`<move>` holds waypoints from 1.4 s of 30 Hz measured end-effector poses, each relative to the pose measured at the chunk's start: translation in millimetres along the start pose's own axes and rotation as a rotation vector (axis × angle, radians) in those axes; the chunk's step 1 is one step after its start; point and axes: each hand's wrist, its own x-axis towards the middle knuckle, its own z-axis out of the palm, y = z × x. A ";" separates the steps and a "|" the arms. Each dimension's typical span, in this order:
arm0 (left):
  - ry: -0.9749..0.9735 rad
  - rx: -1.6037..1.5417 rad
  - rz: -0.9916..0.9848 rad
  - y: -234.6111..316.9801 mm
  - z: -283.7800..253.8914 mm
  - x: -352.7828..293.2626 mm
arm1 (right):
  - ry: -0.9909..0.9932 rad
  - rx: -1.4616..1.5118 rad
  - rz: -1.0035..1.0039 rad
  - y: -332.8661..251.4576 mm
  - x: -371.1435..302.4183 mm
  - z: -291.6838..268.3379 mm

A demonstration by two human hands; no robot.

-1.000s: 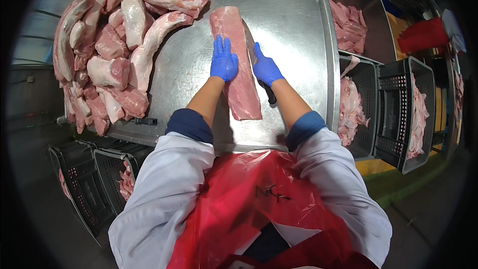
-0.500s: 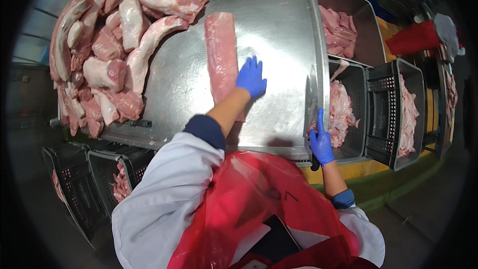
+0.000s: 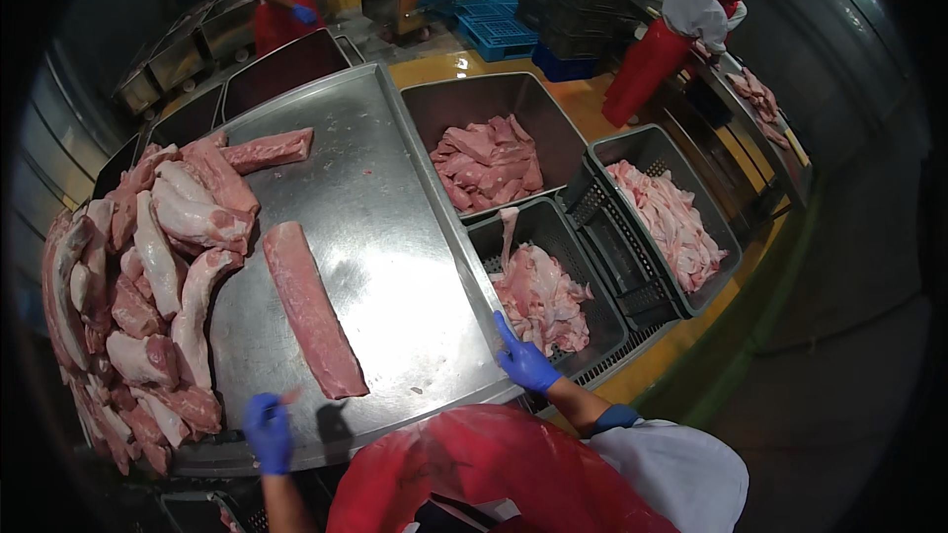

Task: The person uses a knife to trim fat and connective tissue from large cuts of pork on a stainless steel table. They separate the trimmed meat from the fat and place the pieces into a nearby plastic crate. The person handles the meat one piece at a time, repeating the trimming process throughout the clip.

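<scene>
A long trimmed pork loin lies on the metal table, apart from both hands. At the near left edge of the table, my left hand in a blue glove is slightly blurred, its fingers closed on a small pink scrap of meat. By the right rim, my right hand, also gloved in blue, is closed with its index finger stretched along the rim. The earlier frame shows a black-handled knife in it; its blade is hard to make out now.
Untrimmed pork pieces are heaped on the table's left. Against its right side stand a metal bin of meat, a dark crate of trimmings and another crate. Co-workers in red aprons stand farther off, near blue pallets.
The head view has swung up and to the right, showing more of the room. My left hand has left the loin's right side for the near left edge and now pinches a scrap.
</scene>
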 end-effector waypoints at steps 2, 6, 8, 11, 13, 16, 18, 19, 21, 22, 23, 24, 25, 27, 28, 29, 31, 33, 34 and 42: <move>0.309 0.113 0.060 -13.8 -115.3 -19.1 | -0.217 0.054 0.161 18.3 -5.4 10.1; 0.459 0.579 -0.410 -125.4 -312.8 -145.3 | -0.334 0.177 0.215 50.9 -2.6 35.9; 0.242 1.319 -0.613 -117.3 -300.8 -176.9 | -0.304 0.170 0.203 27.5 13.7 34.3; 0.491 0.950 -0.009 -95.0 -178.3 -82.3 | -0.369 0.221 0.238 10.0 26.5 26.9; 0.315 0.656 -0.153 -116.6 -64.3 -25.8 | -0.371 0.196 0.189 8.6 34.6 38.1; -0.109 0.571 -0.422 -71.2 113.9 71.0 | -0.439 0.202 0.154 -25.7 53.2 33.5; -0.159 0.725 -0.561 -21.7 181.7 116.5 | -0.428 0.231 0.124 -22.2 50.0 34.5; -0.151 0.852 -0.606 -11.9 196.3 128.8 | -0.411 0.236 0.125 -24.6 47.1 29.3; -0.021 0.854 -0.627 -50.0 202.4 145.4 | -0.392 0.255 0.120 -34.1 42.9 18.1; -0.048 0.743 -0.642 -40.2 192.1 152.6 | -0.313 0.241 0.025 -18.9 29.8 15.2; -0.067 0.637 -0.665 -32.3 171.6 157.5 | -0.299 0.240 0.090 -12.3 13.0 7.6; -0.112 0.273 -0.770 -59.7 148.6 162.1 | -0.297 0.243 0.137 -8.9 0.8 -0.1; -0.148 -0.092 -0.850 -94.5 127.0 174.2 | -0.285 0.249 0.182 -4.6 -7.5 -5.7; -0.202 -0.806 -0.802 -113.4 127.2 177.2 | -0.242 0.302 0.296 6.0 -25.6 -11.7; -0.213 -1.146 -0.679 -113.3 134.0 164.6 | -0.219 0.353 0.357 10.2 -37.9 -15.0; -0.228 -1.482 -0.547 -106.4 142.4 148.4 | -0.191 0.402 0.425 13.3 -49.6 -17.9; -0.118 -1.476 -0.527 -65.9 178.7 111.0 | -0.167 0.322 0.433 11.8 -60.6 -25.6; -0.208 -1.010 -0.655 -59.1 195.3 68.9 | -0.175 0.308 0.483 9.3 -58.6 -33.6; -0.405 -0.421 -0.560 -57.8 187.0 50.4 | -0.162 0.314 0.475 9.9 -56.6 -35.2; -0.394 0.434 0.734 0.6 197.1 64.7 | -0.134 0.382 0.494 -3.1 -37.4 -26.8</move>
